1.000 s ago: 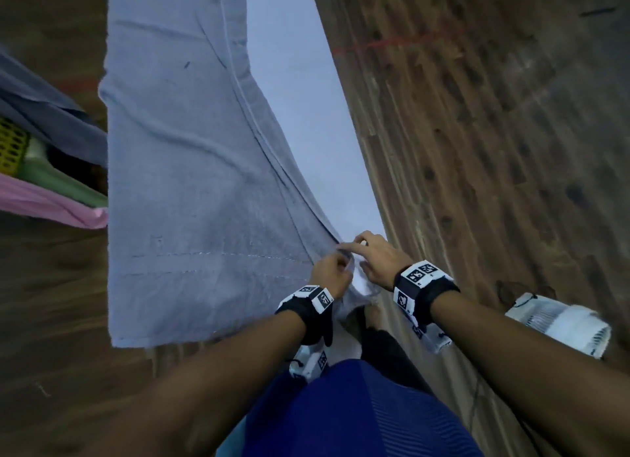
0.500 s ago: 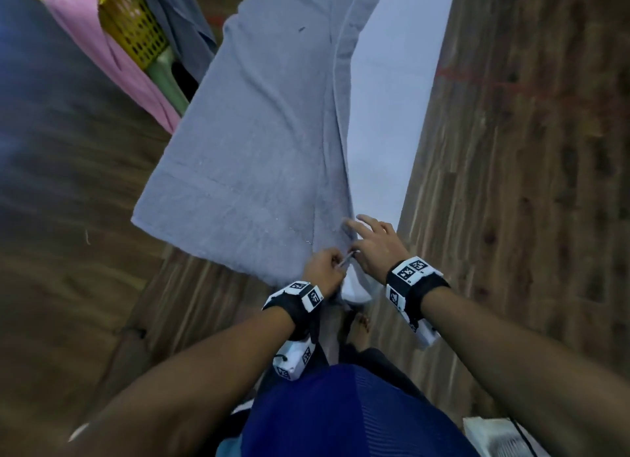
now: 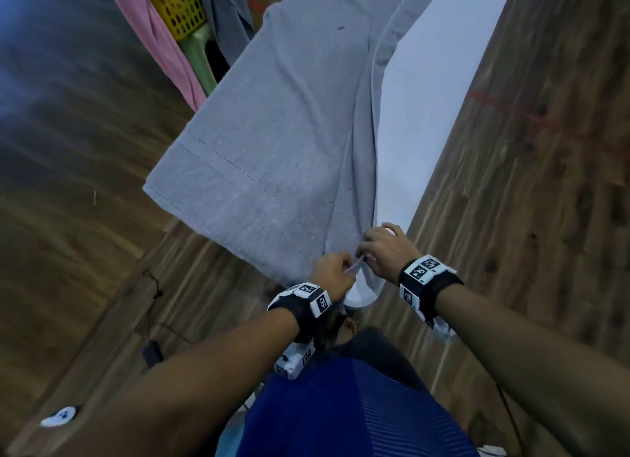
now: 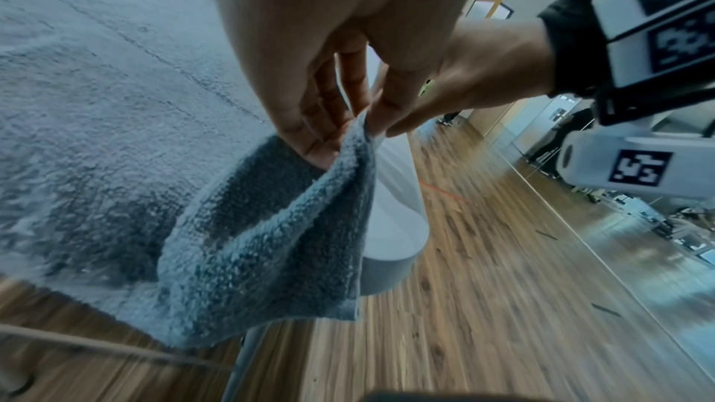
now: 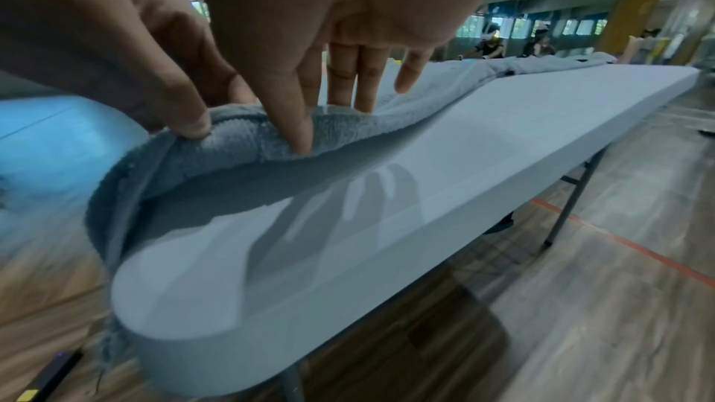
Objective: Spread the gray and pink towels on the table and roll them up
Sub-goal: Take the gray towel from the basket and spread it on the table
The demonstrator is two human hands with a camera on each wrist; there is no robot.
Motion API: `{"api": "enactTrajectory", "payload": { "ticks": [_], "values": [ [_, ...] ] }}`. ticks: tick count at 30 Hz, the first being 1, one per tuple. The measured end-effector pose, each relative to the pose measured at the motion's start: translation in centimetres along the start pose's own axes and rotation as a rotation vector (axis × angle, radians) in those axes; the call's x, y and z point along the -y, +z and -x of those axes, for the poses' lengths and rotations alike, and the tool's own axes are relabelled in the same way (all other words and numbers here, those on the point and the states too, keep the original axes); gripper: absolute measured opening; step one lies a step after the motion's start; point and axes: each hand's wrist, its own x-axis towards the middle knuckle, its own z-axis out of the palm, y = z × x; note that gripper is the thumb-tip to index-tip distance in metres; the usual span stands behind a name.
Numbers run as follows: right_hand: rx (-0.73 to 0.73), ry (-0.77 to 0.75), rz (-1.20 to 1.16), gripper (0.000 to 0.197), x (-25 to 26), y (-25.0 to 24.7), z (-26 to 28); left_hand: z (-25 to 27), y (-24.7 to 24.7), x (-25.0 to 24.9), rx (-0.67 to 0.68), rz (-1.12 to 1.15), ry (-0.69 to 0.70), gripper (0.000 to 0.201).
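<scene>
A long white surface (image 3: 436, 91) with rounded corners stands on thin metal legs over a wood-plank floor (image 3: 531, 197). A gray towel (image 3: 272, 129) lies lengthwise along it, its left part hanging over the left edge and its right edge bunched into a long fold, so a bare strip of the surface shows along the right side. At the near end the towel's corner is lifted off the top.

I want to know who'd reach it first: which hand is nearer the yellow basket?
Left. The left hand pinches the gray towel on the side toward the yellow basket; the right hand, gripping the same corner, sits farther from it.
</scene>
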Motion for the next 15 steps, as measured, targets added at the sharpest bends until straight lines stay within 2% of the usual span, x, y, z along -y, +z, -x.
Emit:
{"api": "enactTrajectory", "payload": {
  "ticks": [5,9,15],
  "values": [
    [0.072,0.019,0.048,0.023,-1.6,-0.9,-0.5,0.3,0.7,-0.8,0.058,-0.035,0.054,0.006],
    [0.100,-0.061,0.102,0.024,-2.9,-1.1,-0.8,0.2,1.0,-1.1,0.039,-0.066,-0.023,0.017],
    [0.165,-0.216,0.033,0.020,-5.5,-1.6,-1.0,0.1,2.4,-2.2,0.003,-0.067,-0.083,0.016]
  ]
}}
